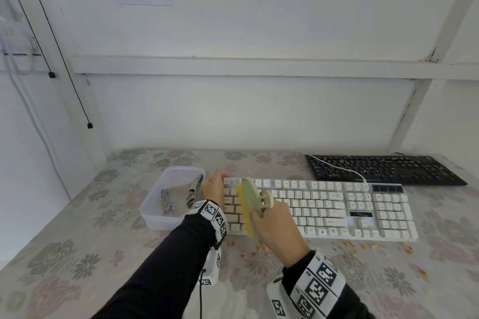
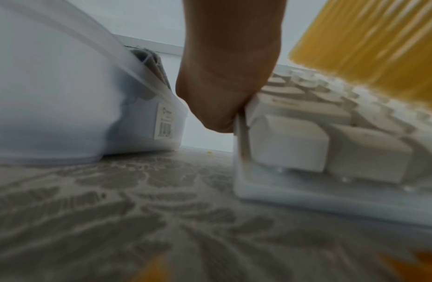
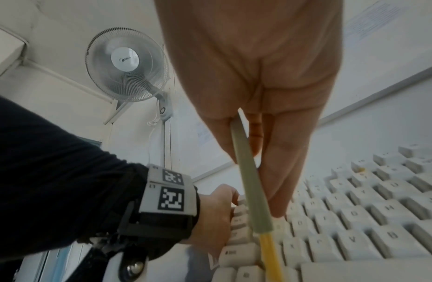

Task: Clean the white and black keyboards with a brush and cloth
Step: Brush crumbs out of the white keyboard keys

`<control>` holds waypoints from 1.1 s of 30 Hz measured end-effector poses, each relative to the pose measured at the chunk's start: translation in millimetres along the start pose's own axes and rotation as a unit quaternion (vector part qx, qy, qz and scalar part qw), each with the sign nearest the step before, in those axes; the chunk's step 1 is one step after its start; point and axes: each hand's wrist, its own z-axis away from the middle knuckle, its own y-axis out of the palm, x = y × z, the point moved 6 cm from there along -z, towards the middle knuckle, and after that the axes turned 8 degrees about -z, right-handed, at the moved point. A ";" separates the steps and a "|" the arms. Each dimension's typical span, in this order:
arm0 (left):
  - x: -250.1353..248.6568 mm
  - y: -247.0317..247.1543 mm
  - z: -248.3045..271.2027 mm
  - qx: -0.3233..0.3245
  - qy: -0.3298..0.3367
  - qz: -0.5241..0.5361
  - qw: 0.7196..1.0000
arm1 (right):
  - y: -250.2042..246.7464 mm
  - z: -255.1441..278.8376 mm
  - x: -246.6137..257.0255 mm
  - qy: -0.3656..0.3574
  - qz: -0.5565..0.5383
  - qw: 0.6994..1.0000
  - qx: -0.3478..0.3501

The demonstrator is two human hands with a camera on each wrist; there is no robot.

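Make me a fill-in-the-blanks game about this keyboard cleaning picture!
1. The right hand holds a brush with ____ bristles.
2. The brush is over the ____ keyboard.
3. The left hand holds that keyboard's ____ end.
4. The cloth lies in a plastic ____.

Missing words: yellow; white; left; tub
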 end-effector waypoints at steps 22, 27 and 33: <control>-0.3 -0.8 1.2 0.007 -0.011 0.014 1.000 | -6.7 -1.4 -10.2 0.026 0.244 0.968 0.045; -1.2 -2.0 3.0 0.005 0.011 0.002 1.000 | -22.8 0.4 -15.7 0.034 0.282 0.958 0.022; -1.9 -2.6 2.8 -0.001 0.013 -0.005 1.000 | -48.8 7.2 -7.2 -0.002 0.358 0.934 -0.011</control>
